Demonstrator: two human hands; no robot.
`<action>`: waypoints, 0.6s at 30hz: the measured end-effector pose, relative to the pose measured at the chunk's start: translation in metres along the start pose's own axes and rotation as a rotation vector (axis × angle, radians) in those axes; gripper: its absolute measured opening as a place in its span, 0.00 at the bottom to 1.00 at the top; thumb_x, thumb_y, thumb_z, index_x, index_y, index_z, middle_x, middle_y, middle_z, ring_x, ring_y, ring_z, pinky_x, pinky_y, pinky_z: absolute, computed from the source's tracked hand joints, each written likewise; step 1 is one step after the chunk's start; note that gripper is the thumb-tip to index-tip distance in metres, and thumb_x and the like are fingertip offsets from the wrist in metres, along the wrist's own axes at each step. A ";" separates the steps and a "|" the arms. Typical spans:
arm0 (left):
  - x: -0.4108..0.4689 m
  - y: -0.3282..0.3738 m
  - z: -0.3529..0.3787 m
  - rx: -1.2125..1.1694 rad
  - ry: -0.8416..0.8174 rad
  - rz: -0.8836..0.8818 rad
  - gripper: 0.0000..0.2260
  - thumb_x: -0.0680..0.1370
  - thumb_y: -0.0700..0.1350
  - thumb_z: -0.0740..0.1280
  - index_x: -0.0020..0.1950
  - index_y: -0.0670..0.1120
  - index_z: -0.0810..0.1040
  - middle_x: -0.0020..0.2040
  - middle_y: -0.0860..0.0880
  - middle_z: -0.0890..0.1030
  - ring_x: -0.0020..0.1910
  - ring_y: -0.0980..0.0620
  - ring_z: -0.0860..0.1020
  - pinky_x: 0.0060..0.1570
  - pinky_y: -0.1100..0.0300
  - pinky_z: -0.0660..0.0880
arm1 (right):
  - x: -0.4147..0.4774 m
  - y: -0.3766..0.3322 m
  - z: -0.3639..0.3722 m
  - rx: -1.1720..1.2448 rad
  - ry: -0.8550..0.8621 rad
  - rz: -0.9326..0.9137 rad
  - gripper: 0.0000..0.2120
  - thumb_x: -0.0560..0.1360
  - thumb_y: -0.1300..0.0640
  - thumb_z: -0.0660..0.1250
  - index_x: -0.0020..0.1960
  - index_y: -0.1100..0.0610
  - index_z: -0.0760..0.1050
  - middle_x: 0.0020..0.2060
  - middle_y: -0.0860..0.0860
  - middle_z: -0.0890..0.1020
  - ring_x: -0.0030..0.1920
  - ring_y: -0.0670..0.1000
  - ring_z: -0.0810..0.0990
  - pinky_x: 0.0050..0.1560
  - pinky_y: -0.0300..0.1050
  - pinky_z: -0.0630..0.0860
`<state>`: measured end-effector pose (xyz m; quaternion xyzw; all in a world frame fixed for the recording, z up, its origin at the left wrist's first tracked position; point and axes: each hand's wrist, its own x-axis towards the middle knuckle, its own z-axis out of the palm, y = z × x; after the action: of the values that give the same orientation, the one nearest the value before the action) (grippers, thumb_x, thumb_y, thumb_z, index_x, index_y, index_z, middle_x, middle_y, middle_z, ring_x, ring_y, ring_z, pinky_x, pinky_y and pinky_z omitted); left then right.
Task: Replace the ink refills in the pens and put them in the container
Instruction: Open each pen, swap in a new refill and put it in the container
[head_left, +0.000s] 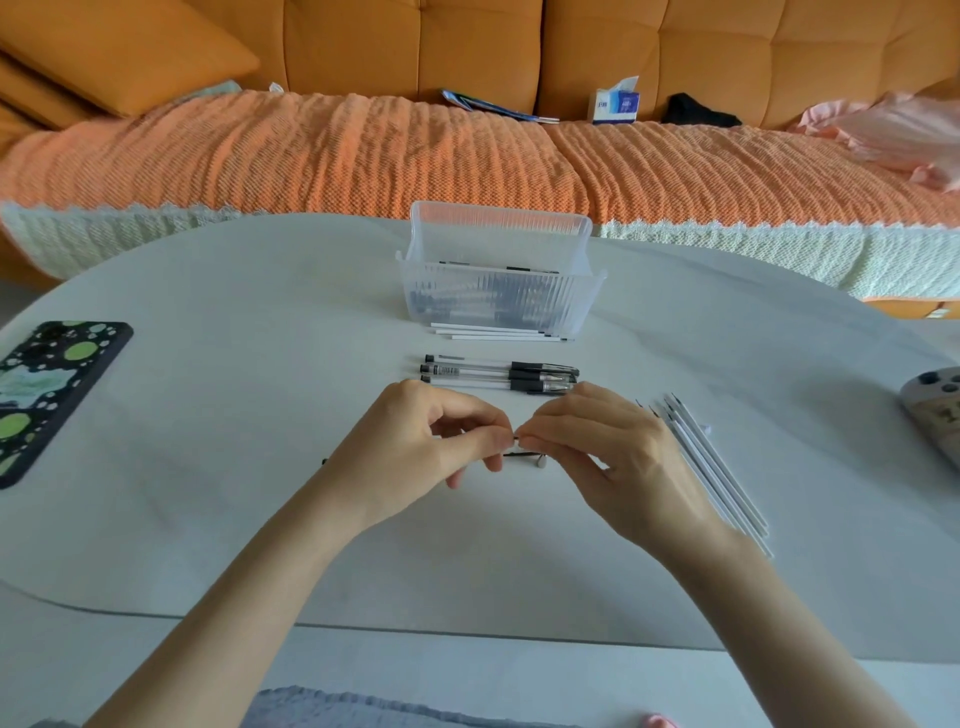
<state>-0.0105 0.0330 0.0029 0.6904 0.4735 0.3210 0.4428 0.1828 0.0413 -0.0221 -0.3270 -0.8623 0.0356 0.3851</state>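
**Desk:** Where does the job stand?

**Caption:** Partway, by the look of it. Over the white table (208, 519), near its front centre, a person's left hand (415, 441) and right hand (608, 457) meet fingertip to fingertip. Each pinches the same pen (516, 440) just above the tabletop, and it appears to be mid-assembly. Beyond the hands, three capped pens (498, 374) wait in a row. Farther back, the clear ribbed container (498, 228) already holds several dark pens, so some are likely finished. White refills (498, 332) lie against its front wall, probably spent. A second batch of refills (717, 478) lies just right of the right hand, probably fresh.

**Desk:** And how does the held pen lie?

**Caption:** Its long axis runs left to right, roughly level and parallel to the three waiting pens. A dark end (323, 461) pokes out past the left wrist. The fingers hide the rest, so which end carries the tip cannot be told. The waiting pens point their capped ends right.
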 end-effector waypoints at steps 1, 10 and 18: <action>0.000 0.000 0.000 -0.005 -0.005 -0.008 0.06 0.75 0.42 0.69 0.38 0.47 0.82 0.27 0.57 0.78 0.26 0.55 0.70 0.29 0.71 0.64 | 0.000 0.000 0.000 -0.021 0.007 -0.019 0.05 0.74 0.64 0.68 0.43 0.64 0.81 0.38 0.53 0.81 0.36 0.54 0.76 0.38 0.44 0.74; -0.005 -0.005 0.007 0.398 0.145 0.121 0.03 0.74 0.50 0.68 0.40 0.57 0.77 0.36 0.64 0.79 0.30 0.63 0.73 0.31 0.72 0.63 | 0.002 -0.009 -0.004 0.402 -0.153 0.453 0.05 0.75 0.60 0.68 0.40 0.55 0.80 0.34 0.44 0.80 0.35 0.49 0.76 0.38 0.34 0.70; -0.004 -0.010 0.008 0.480 0.202 0.286 0.09 0.74 0.55 0.61 0.39 0.54 0.77 0.32 0.57 0.75 0.31 0.57 0.70 0.31 0.70 0.61 | 0.002 -0.010 -0.003 0.301 -0.073 0.387 0.05 0.73 0.63 0.69 0.40 0.55 0.81 0.33 0.43 0.79 0.35 0.47 0.75 0.38 0.33 0.69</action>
<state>-0.0086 0.0286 -0.0090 0.7996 0.4754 0.3263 0.1678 0.1786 0.0344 -0.0155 -0.4234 -0.7820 0.2485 0.3840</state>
